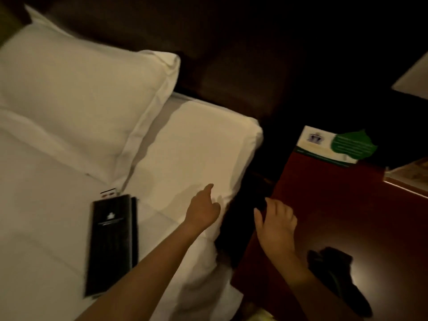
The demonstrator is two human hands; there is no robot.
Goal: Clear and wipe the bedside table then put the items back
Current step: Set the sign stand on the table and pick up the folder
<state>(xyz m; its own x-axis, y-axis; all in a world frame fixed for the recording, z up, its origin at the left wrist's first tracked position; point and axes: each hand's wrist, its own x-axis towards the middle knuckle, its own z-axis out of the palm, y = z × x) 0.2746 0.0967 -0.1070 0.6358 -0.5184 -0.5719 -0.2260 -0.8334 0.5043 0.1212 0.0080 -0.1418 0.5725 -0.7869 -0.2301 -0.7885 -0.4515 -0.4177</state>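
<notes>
Both hands empty. My left hand (203, 208) hangs over the bed edge, index finger out, other fingers loosely curled, gripping nothing. My right hand (276, 222) is spread open over the near-left edge of the bedside table (347, 205); can't tell if it touches the wood.

Dark cloth (335, 274) lies crumpled on the table just right of my right wrist. Judgement: soft, light, limp, so pinch a bunched fold and it comes up whole.

Black folder (111, 244) lies flat on the white bed (46, 228), well left of my left hand, a small card (108, 193) at its top end. Probably stiff, slim, smooth cover; I'd slide fingers under a long edge.

White card with green leaf tag (335, 145) sits on the table's far corner, overhanging a little. Thin paper, light, bends easily; take it by an edge.
</notes>
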